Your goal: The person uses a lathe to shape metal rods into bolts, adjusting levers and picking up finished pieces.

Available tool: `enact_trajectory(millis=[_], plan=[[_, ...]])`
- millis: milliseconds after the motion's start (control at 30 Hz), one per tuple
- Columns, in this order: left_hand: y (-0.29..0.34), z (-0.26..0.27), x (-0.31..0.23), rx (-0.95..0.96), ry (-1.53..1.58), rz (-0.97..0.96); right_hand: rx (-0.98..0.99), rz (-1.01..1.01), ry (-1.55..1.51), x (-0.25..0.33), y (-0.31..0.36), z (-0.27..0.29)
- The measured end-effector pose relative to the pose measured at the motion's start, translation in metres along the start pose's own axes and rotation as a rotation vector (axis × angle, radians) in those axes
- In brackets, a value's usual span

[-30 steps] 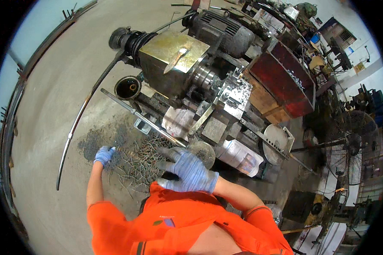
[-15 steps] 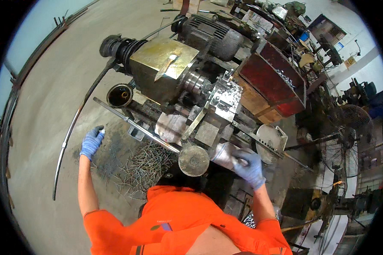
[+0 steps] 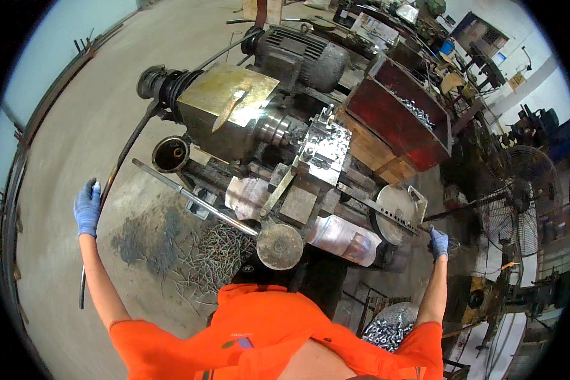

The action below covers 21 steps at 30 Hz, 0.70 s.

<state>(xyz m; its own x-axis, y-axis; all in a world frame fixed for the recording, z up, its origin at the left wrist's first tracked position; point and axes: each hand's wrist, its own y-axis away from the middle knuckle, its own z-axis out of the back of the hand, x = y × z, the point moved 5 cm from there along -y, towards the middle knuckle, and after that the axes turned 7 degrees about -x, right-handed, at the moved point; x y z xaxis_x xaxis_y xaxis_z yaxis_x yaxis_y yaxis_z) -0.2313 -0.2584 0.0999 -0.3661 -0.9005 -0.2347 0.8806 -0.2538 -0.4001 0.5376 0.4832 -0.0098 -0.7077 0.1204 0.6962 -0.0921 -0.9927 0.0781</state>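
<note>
My left hand (image 3: 87, 208), in a blue-and-white glove, is raised at the far left with its fingers partly spread. It is beside a long bent rod (image 3: 115, 170) that runs down from the machine and passes behind my forearm; whether it touches the rod is unclear. My right hand (image 3: 438, 242), gloved alike, is closed round the end of a lever bar (image 3: 386, 211) with a row of holes. That bar slopes out from the tool slide (image 3: 325, 151) of a lathe-like machine. A brush-like tool (image 3: 230, 111) lies on the brassy cover (image 3: 202, 95).
A red bin (image 3: 392, 117) with small metal parts stands behind the slide. Wiry metal scrap (image 3: 216, 253) lies on the floor in front. A basket of shiny parts (image 3: 389, 329) is by my right arm. A printed sheet (image 3: 343, 239) covers the near rail; a fan (image 3: 519, 196) stands right.
My right hand has left the printed sheet, moved right and taken hold of the lever bar's end. My left hand has moved left to beside the bent rod.
</note>
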Motion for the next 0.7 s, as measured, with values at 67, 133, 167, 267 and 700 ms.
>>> enact_trajectory(millis=[67, 133, 167, 267, 700], plan=[[0.002, -0.030, 0.027, 0.021, -0.040, -0.075, 0.024, 0.205, 0.118, -0.029, -0.044, 0.009], [0.007, -0.083, 0.021, 0.207, 0.212, 0.195, -0.127, 0.597, 0.338, -0.051, -0.068, 0.044], [0.027, -0.064, 0.031, 0.269, 0.264, 0.369, -0.055, 0.436, 0.352, -0.033, -0.068, 0.013], [0.049, -0.040, 0.042, 0.063, -0.150, 0.279, 0.060, 0.276, 0.556, 0.024, -0.047, -0.019], [0.006, -0.059, 0.069, 0.052, -0.235, 0.212, -0.158, 0.635, 0.266, 0.195, 0.036, -0.019]])
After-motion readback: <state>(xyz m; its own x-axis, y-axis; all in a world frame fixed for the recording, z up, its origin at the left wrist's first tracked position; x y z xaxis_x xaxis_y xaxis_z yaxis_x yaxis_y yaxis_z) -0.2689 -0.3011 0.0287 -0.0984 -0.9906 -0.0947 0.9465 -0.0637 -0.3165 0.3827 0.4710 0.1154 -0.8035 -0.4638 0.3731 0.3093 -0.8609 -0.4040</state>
